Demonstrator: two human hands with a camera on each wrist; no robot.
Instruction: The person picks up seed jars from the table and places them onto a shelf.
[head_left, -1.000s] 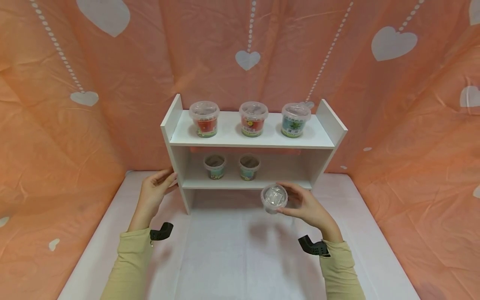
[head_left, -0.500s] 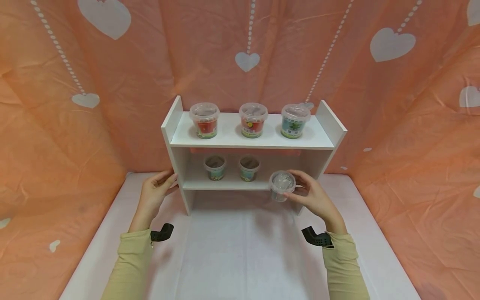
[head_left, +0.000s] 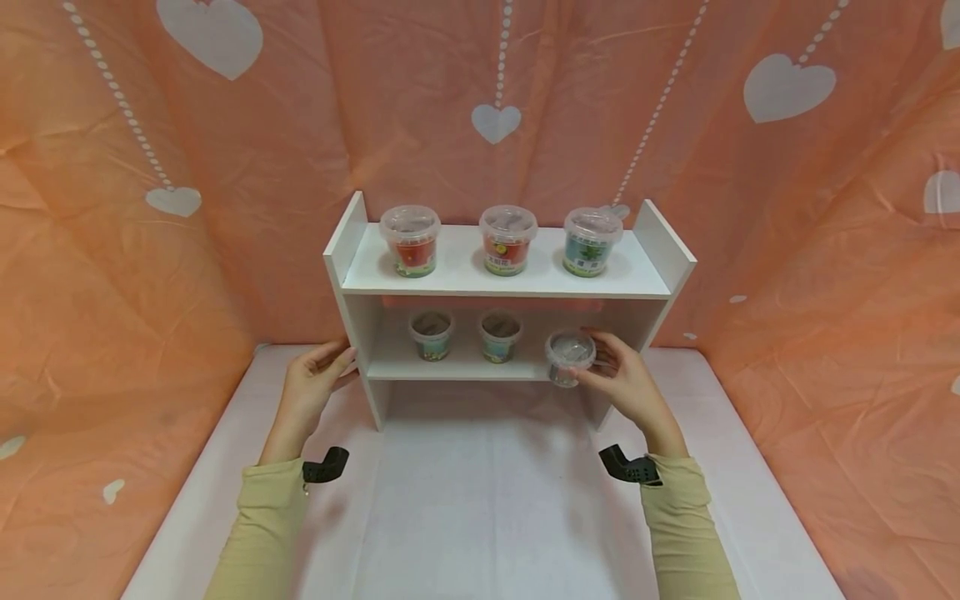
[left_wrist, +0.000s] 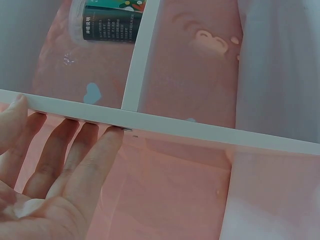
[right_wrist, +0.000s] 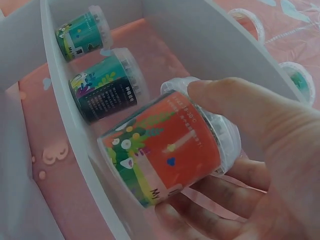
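Observation:
My right hand [head_left: 630, 387] grips a clear lidded plastic cup [head_left: 567, 357] at the front right of the lower shelf board. The right wrist view shows the cup's red printed label [right_wrist: 175, 140], with the thumb over the lid side and fingers beneath. Whether its base touches the board, I cannot tell. Two lidded cups with green labels stand on the lower board, one left [head_left: 431, 336] and one in the middle [head_left: 499, 337]. My left hand [head_left: 311, 387] rests its fingertips against the outer left side of the white shelf unit [head_left: 504, 287], fingers fairly straight [left_wrist: 82, 160].
On the top board stand three larger lidded cups: two red-labelled ones, left [head_left: 410, 242] and middle [head_left: 507, 242], and a blue-green one [head_left: 591, 243] at right. White cloth [head_left: 450, 500] covers the table. Orange curtains [head_left: 825, 292] with hearts surround it.
My right hand has moved forward and slightly right, carrying the cup from in front of the shelf to the right part of the lower board. My left hand has stayed in place.

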